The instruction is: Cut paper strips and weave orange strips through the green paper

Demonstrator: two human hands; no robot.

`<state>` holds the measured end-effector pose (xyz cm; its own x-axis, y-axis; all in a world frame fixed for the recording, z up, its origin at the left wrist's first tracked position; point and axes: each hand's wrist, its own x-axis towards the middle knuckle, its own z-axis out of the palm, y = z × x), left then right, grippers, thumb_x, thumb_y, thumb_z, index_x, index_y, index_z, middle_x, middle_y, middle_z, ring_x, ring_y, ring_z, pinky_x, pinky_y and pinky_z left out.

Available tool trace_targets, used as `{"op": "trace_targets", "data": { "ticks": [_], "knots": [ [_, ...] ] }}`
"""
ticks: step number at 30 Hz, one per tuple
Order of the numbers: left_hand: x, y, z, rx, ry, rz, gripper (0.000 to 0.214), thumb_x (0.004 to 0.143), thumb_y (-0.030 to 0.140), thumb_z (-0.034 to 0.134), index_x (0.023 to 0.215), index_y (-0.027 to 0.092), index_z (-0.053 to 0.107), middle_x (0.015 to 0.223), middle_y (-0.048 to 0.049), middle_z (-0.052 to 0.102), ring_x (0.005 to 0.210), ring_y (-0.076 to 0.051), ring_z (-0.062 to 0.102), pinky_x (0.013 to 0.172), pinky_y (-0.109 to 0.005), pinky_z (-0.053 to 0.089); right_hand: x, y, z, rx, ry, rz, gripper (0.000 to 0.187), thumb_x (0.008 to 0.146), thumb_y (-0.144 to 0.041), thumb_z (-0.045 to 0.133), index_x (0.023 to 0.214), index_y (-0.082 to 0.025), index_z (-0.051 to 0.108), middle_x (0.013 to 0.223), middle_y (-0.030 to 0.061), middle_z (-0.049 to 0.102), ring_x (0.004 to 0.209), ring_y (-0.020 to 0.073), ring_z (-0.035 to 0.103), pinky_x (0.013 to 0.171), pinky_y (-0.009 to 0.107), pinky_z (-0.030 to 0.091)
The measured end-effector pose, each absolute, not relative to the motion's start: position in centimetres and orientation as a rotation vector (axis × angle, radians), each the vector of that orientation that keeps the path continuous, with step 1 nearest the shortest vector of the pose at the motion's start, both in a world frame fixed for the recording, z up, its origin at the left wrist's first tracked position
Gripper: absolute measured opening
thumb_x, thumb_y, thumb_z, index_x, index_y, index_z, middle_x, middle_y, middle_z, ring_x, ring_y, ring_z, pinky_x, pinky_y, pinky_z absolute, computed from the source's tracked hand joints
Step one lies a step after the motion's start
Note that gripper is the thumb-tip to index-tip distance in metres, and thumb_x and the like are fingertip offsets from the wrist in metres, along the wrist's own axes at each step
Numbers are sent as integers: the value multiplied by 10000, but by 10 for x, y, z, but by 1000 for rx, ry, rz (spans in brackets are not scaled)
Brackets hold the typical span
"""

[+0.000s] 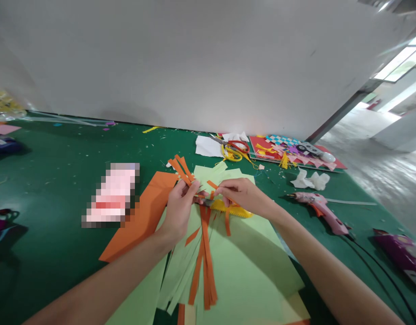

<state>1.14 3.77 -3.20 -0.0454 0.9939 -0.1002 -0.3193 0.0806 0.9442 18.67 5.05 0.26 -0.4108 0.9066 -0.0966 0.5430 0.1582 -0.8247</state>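
Orange paper strips [181, 168] stick up between the thumb and fingers of my left hand [181, 198], which is closed on them. To its right, my right hand [240, 192] pinches another orange paper strip [212, 184], whose hanging end shows below the fingers. Under both hands lies a yellow tool [233, 211] with a toothed edge and a grey part; its kind is partly hidden. Several long loose orange strips [204, 262] lie on light green paper sheets [251, 266], beside cut green strips [181, 275].
Orange sheets [140, 216] lie at left, near a pixelated pink and white item [115, 192]. Scissors [237, 146], white paper [208, 146] and a red board [258, 151] with paper trimmings are at the back. A pink glue gun [321, 210], crumpled tissue [309, 179] and a purple pouch-like item [400, 255] lie at right.
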Motion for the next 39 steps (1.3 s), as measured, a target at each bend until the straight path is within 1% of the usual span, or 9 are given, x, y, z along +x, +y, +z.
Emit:
{"op": "trace_targets", "data": {
  "ticks": [6, 12, 19, 23, 25, 29, 33, 36, 39],
  "knots": [
    [12, 38, -33, 849, 1036, 1330, 235, 767, 354, 664, 756, 157, 536, 706, 10, 555, 674, -151, 641, 528, -213, 450, 188, 51, 4, -1347, -2067, 1104, 251, 873, -277, 450, 716, -181, 621, 595, -16, 597, 533, 93, 509, 535, 202, 395],
    [12, 38, -32, 833, 1032, 1323, 243, 746, 365, 679, 754, 163, 543, 715, 7, 569, 662, -150, 639, 532, -220, 449, 189, 51, 4, -1367, -2092, 1005, 248, 868, -262, 446, 739, -183, 641, 579, -17, 590, 515, 95, 490, 522, 207, 384],
    [12, 37, -33, 904, 1053, 1303, 230, 775, 376, 657, 784, 164, 569, 698, 5, 604, 661, -141, 628, 544, -216, 451, 185, 49, 5, -1395, -2061, 950, 247, 859, -271, 465, 755, -183, 671, 549, -17, 592, 488, 97, 480, 502, 211, 378],
    [12, 37, -36, 943, 1053, 1286, 228, 786, 379, 648, 784, 165, 569, 713, 3, 621, 661, -134, 620, 548, -214, 449, 181, 47, 4, -1398, -1995, 1031, 242, 856, -247, 460, 750, -185, 669, 528, -17, 600, 492, 99, 512, 533, 211, 412],
    [12, 37, -35, 956, 1059, 1276, 235, 779, 382, 654, 764, 166, 562, 702, 10, 611, 666, -139, 621, 543, -215, 449, 178, 45, 4, -1435, -1922, 1111, 249, 857, -270, 462, 763, -183, 676, 505, -15, 598, 472, 102, 504, 514, 212, 412],
    [12, 35, -34, 1033, 1065, 1258, 223, 780, 379, 649, 791, 165, 587, 730, 0, 620, 681, -144, 610, 547, -219, 455, 173, 44, 5, -1494, -1744, 1261, 306, 859, -373, 487, 757, -167, 690, 441, -12, 566, 406, 88, 430, 455, 204, 370],
    [13, 34, -34, 1073, 1088, 1249, 231, 785, 394, 639, 790, 165, 607, 702, 1, 618, 626, -132, 568, 556, -225, 461, 170, 43, 3, -1469, -1658, 1359, 353, 853, -428, 504, 729, -150, 683, 431, -5, 567, 375, 69, 385, 420, 192, 317],
    [13, 34, -33, 1076, 1075, 1238, 239, 780, 402, 642, 744, 168, 606, 687, 4, 606, 616, -128, 555, 557, -224, 455, 167, 41, 3, -1468, -1642, 1365, 335, 850, -412, 516, 712, -150, 673, 432, -5, 572, 373, 67, 399, 411, 189, 303],
    [13, 33, -31, 1098, 1057, 1220, 252, 783, 406, 638, 712, 166, 605, 666, 2, 600, 610, -129, 546, 561, -228, 448, 163, 40, 2, -1482, -1651, 1342, 311, 848, -380, 523, 676, -157, 654, 439, -8, 575, 399, 82, 470, 448, 198, 352]
  ]
}}
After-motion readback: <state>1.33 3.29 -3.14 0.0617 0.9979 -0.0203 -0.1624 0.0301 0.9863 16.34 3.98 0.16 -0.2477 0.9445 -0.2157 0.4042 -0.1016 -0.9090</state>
